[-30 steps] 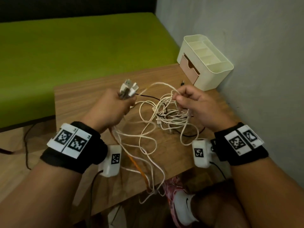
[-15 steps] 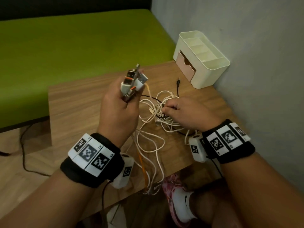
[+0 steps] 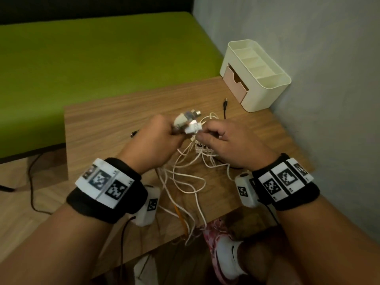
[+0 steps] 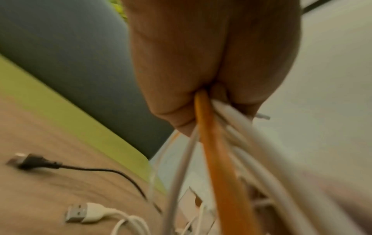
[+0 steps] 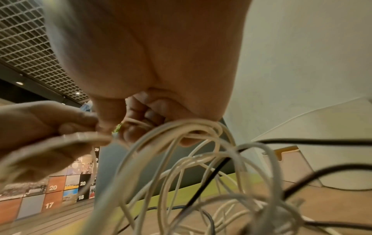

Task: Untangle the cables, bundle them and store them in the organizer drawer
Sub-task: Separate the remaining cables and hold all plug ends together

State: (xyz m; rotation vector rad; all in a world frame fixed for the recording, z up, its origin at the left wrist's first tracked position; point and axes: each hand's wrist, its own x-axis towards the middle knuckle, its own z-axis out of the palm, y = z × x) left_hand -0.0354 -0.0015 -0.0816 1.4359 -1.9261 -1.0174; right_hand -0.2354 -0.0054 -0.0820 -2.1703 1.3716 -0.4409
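My left hand (image 3: 158, 138) grips a bunch of cable plugs (image 3: 186, 122) above the wooden table (image 3: 107, 122); white cables and one orange cable (image 4: 213, 147) run down out of its fist (image 4: 201, 68). My right hand (image 3: 222, 140) is right beside it, its fingers curled round white cable loops (image 5: 193, 132) and pinching at the white plug end. The tangle of white cables (image 3: 195, 167) lies under both hands, and strands hang over the front edge. A cream organizer (image 3: 265, 79) with a pink drawer (image 3: 236, 83), slightly pulled out, stands at the back right corner.
A black cable plug (image 3: 225, 100) lies near the organizer, another black plug (image 3: 134, 133) left of my left hand. A loose white USB plug (image 4: 80, 213) rests on the table. The grey wall (image 3: 318, 58) borders the right, a green bench (image 3: 92, 54) lies behind.
My left hand has come down with the bunch of plugs. My right hand has risen off the tangle and met it at the plugs.
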